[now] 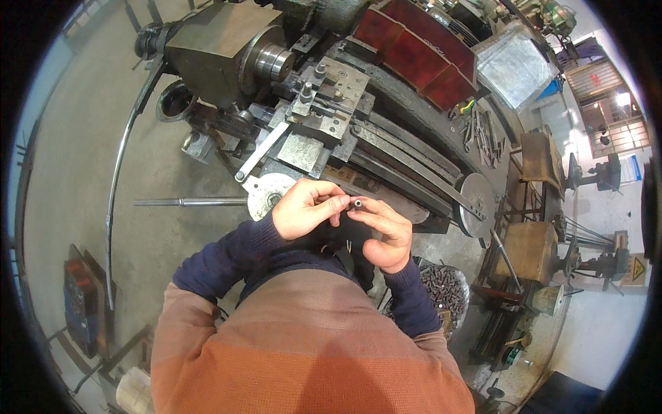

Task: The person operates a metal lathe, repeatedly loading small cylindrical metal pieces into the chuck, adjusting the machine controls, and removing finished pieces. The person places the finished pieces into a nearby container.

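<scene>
In front of my body, close to the lathe's near side, my two hands meet at a small dark metal tube (358, 203), its round end with a hole facing up. My right hand (387, 234) grips it between thumb and fingers. My left hand (307, 209) is closed in a pinch against its left side; its fingertips partly hide the piece. Just beyond the hands stands the lathe's carriage with a tool post (308, 93) and a flat metal lever (263, 152). A round pale handwheel plate (270, 196) is beside my left wrist.
The spindle chuck (272, 61) is at the far left of the lathe. Red trays (417, 52) and several wrenches (479, 134) lie behind the bed. A bin of small metal parts (443, 290) stands by my right forearm. A long bar (189, 202) sticks out left.
</scene>
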